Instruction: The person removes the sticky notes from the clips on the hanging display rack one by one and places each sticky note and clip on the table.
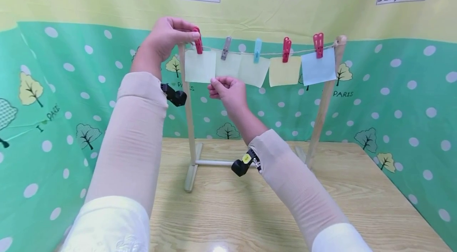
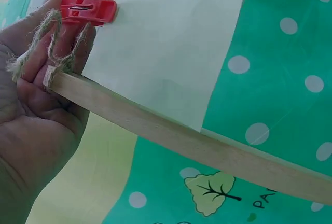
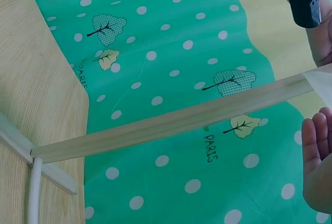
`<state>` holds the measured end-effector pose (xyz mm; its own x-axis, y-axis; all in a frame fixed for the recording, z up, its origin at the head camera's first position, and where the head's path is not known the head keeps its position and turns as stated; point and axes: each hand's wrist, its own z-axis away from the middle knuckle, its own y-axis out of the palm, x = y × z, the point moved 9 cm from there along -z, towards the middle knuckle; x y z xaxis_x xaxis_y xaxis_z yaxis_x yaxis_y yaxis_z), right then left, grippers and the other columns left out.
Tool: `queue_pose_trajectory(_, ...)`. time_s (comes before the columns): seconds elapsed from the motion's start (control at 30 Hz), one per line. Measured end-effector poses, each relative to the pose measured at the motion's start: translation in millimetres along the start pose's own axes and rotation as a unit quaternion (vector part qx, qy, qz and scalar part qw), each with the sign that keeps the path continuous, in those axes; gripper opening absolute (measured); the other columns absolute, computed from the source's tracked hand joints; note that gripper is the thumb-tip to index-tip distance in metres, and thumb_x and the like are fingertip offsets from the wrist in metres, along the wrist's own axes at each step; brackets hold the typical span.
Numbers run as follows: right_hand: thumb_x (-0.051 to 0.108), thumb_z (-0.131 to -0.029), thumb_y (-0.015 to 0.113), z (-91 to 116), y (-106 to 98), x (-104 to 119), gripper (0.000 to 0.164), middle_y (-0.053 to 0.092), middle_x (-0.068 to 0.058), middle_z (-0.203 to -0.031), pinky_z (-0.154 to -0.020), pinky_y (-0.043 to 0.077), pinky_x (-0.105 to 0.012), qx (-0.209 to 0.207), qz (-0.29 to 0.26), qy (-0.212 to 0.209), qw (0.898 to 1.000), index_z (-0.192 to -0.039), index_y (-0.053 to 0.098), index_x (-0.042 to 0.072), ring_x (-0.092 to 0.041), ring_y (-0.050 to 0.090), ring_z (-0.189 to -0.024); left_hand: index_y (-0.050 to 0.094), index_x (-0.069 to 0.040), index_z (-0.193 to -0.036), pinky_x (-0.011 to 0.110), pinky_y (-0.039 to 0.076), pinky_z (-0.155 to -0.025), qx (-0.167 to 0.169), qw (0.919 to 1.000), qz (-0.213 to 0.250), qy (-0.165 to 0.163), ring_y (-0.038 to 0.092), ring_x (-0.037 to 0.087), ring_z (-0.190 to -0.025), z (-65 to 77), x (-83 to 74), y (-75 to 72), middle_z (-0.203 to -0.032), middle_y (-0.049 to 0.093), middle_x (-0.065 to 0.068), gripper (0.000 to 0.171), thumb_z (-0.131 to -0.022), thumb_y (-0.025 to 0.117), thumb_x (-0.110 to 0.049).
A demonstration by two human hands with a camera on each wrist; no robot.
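Note:
My left hand [image 1: 168, 37] pinches a red clothespin [image 1: 198, 41] at the left end of the string, its thumb on the pin's handle. That clothespin, also in the left wrist view [image 2: 89, 11], sits at the top edge of a pale sticky note [image 1: 200, 66]. At the note's lower right corner my right hand [image 1: 230, 91] pinches the paper between thumb and forefinger, the other fingers curled. In the right wrist view, only part of the right hand [image 3: 319, 169] shows, beside the note [image 3: 322, 85].
More notes hang rightward: two pale green, a yellow one [image 1: 285, 72] and a blue one [image 1: 319, 67], under grey, light blue and red clothespins. The string runs between two wooden posts [image 1: 321, 113] of a stand on the wooden table [image 1: 228, 208]. A patterned curtain surrounds it.

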<state>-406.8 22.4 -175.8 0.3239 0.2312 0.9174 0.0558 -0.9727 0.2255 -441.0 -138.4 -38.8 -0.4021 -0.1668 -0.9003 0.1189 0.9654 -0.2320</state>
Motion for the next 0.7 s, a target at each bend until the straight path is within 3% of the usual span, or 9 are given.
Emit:
queue_pose_trajectory(0.13,0.008,-0.093,0.067,0.2,-2.7,-2.3,0.013,0.07,-0.013,-0.083,-0.074,0.059,-0.032,0.002,-0.003,-0.007,1.0,-0.098,0.068,-0.004,-0.023,0.068,-0.075,0.076,-0.007,-0.094,0.03,0.041,-0.094,-0.02,0.9972,0.07,0.018,0.054,0.017,-0.102,2.3,-3.4,-4.5,-0.092,0.071,0.003,0.02,-0.076,0.085,-0.01)
queue_pose_trajectory(0.27,0.008,-0.093,0.067,1.5,-6.1,-5.1,0.013,0.071,-0.012,-0.083,-0.075,0.059,-0.032,0.002,-0.003,-0.008,1.0,-0.098,0.068,-0.003,-0.021,0.068,-0.074,0.075,-0.001,-0.091,0.025,0.047,-0.077,-0.026,0.9886,0.144,0.036,0.059,0.02,-0.091,4.2,-6.3,-9.2,-0.088,0.072,0.008,0.022,-0.072,0.086,-0.002)
queue_pose_trajectory(0.43,0.009,-0.093,0.068,4.9,-10.3,-8.9,0.014,0.07,-0.012,-0.084,-0.075,0.059,-0.033,0.002,0.002,-0.006,1.0,-0.099,0.068,-0.003,-0.028,0.068,-0.079,0.073,0.004,-0.094,0.023,0.052,-0.067,-0.02,0.978,0.199,0.059,0.064,0.023,-0.085,8.0,-10.3,-14.3,-0.09,0.072,0.014,0.025,-0.071,0.084,0.004)
queue_pose_trajectory(0.7,0.011,-0.093,0.068,13.2,-15.1,-10.9,0.016,0.071,-0.012,-0.086,-0.077,0.059,-0.032,0.003,0.015,-0.005,1.0,-0.101,0.068,-0.002,-0.019,0.068,-0.073,0.071,0.007,-0.094,0.026,0.052,-0.091,-0.023,0.9615,0.257,0.094,0.068,0.025,-0.087,18.7,-17.6,-20.7,-0.091,0.072,0.017,0.024,-0.072,0.081,0.01)
